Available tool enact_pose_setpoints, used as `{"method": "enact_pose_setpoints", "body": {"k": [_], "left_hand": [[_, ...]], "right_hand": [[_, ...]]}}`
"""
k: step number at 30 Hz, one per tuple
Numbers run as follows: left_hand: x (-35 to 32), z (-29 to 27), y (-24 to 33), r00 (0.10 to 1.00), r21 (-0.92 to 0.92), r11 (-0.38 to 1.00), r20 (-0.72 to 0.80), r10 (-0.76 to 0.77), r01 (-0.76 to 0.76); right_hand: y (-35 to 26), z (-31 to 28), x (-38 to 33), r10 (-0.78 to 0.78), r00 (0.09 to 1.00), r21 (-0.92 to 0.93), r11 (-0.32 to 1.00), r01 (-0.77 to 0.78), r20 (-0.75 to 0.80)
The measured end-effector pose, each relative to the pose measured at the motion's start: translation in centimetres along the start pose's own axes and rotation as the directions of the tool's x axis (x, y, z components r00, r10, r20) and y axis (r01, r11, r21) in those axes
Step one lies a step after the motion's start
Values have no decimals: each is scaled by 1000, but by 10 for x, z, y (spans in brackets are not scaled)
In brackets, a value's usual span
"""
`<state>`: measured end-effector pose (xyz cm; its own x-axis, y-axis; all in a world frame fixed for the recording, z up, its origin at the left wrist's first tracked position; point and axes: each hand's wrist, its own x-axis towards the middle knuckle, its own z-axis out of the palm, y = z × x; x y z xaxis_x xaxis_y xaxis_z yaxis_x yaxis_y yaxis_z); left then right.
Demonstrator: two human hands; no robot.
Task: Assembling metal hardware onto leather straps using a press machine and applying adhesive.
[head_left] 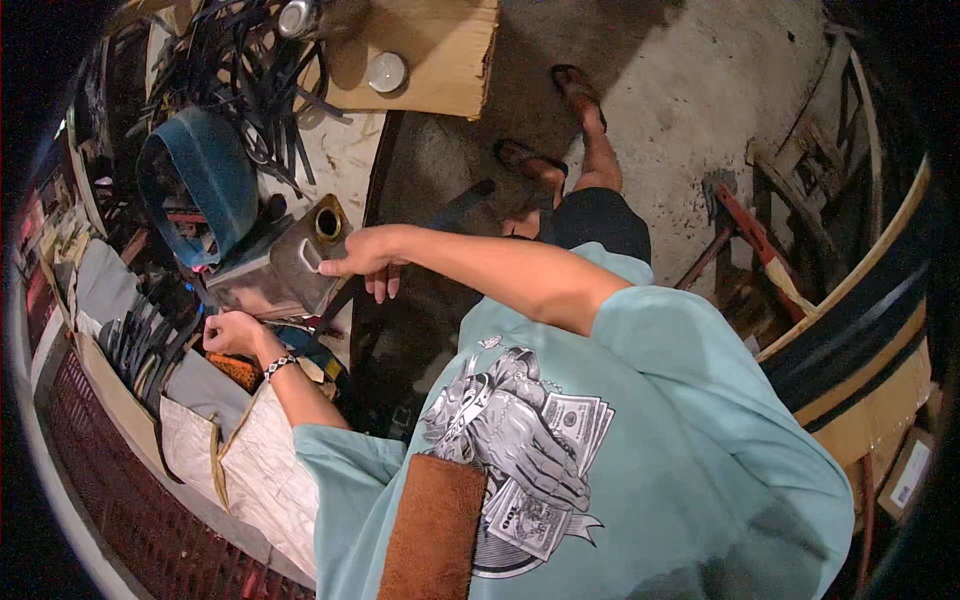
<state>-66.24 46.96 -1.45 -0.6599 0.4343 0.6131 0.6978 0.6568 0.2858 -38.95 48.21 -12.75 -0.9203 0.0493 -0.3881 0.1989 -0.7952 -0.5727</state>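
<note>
Concrete floor (pixel 720 90) right of the metal can (pixel 283 258); blue band (pixel 205 175) just beyond it. Can seems set on pale bench (pixel 345 155); probably stiff, slick, heavy if full, best held by top handle (pixel 304 252). Hands apart: right hand (pixel 372 252) at handle, grip unclear; left hand (pixel 236 333) curled near side, contents hidden

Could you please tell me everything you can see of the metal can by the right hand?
The can looks like dull grey, boxy metal with brownish tones along its side. On it are a pale loop handle and a round, brass-coloured neck, dark inside. It sits beside a curved blue band. The right hand has its thumb at the handle; firm contact is unclear.
</note>
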Motion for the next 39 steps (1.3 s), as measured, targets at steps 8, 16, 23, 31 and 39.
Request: {"method": "enact_pose_setpoints", "body": {"k": [8,16,23,31,39], "left_hand": [[-6,-8,4,994,20,1000,108,-17,15],[-19,-19,13,997,-77,994,-3,-75,75],[-26,-10,17,996,-270,962,-62,-61,42],[-20,-12,18,995,-249,966,-57,-87,71],[-17,-1,18,996,-279,958,-26,-81,71]], "right_hand": [[7,-5,9,34,996,17,999,-35,80],[6,-7,18,34,992,-23,999,-31,118],[14,-11,8,12,996,38,999,-16,85],[-4,-11,-5,-34,999,61,998,32,32],[-6,-17,1,-16,1000,50,999,15,5]]}}
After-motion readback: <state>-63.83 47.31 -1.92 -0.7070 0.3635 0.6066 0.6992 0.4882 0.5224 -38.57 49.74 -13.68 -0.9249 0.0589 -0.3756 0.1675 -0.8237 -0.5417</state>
